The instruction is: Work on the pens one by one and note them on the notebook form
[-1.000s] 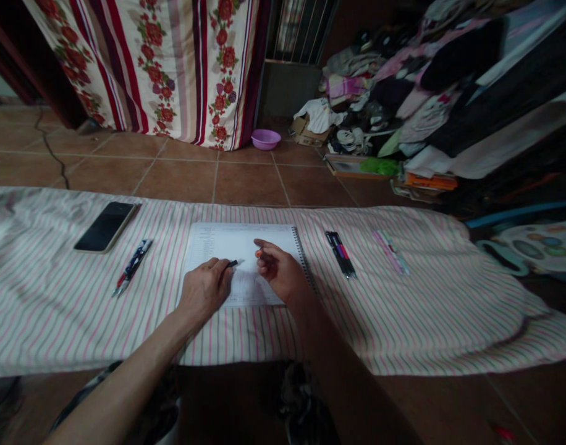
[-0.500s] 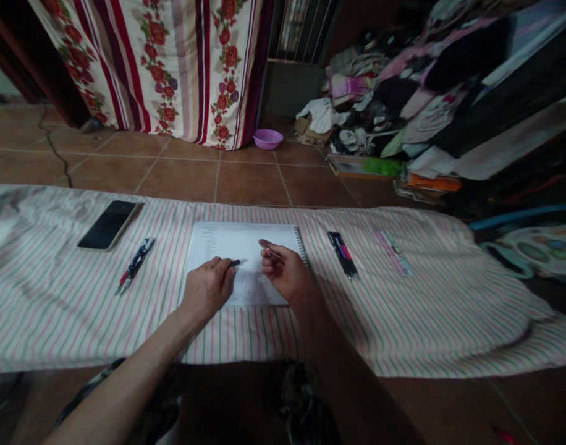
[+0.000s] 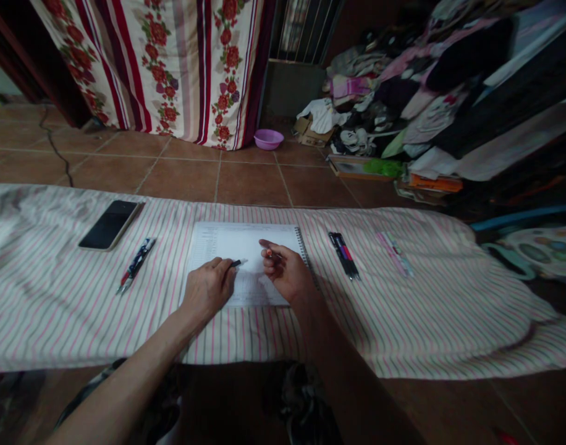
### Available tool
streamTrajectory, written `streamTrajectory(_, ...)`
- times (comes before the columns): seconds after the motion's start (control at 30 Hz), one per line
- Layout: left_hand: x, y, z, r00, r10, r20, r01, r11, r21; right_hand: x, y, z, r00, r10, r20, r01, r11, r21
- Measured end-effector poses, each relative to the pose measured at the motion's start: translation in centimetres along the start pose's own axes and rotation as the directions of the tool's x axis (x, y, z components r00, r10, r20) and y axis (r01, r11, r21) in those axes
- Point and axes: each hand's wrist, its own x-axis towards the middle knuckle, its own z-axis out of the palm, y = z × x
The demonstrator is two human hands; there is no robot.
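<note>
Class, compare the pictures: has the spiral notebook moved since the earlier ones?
No. Judged against the striped cloth, the spiral notebook shows no visible shift in any direction; the whole view has only drifted slightly.

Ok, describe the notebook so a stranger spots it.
Follow the striped cloth to where the left hand and right hand are. The notebook lies beneath them. Unlike the phone and pens nearby, it is white, with a spiral along its right edge.

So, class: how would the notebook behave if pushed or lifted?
The notebook probably won't roll, as it lies flat. It may flop about the coil along its right edge. Pushed, it might ruck up the wrinkled cloth.
</note>
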Motion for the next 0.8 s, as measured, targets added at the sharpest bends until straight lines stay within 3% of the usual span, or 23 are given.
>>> streamTrajectory(0.33, 0.0, 0.1, -0.1, 1.000, 0.007, -0.009, -0.007, 1.000, -0.003, 0.1, 0.1, 0.0, 1.000, -0.004, -0.018, 0.004, 0.999, -0.050)
streamTrajectory(0.43, 0.0, 0.0, 0.0, 1.000, 0.008, -0.014, -0.008, 1.000, -0.004, 0.2, 0.3, 0.0, 0.994, -0.080, -0.072, 0.069, 0.986, -0.149)
streamTrajectory(0.53, 0.0, -0.1, 0.2, 1.000, 0.006, -0.020, -0.006, 1.000, 0.001, 0.2, 0.5, -0.2, 0.955, -0.273, -0.114, 0.209, 0.896, -0.393)
streamTrajectory(0.63, 0.0, -0.1, 0.2, 1.000, 0.006, -0.016, -0.006, 1.000, 0.008, 0.4, 0.5, -0.6, 0.902, -0.428, -0.064, 0.319, 0.756, -0.572)
streamTrajectory(0.8, 0.1, 0.0, 0.0, 1.000, -0.002, -0.011, 0.002, 1.000, 0.012, 1.1, 0.4, -1.6, 0.884, -0.467, -0.020, 0.352, 0.693, -0.630)
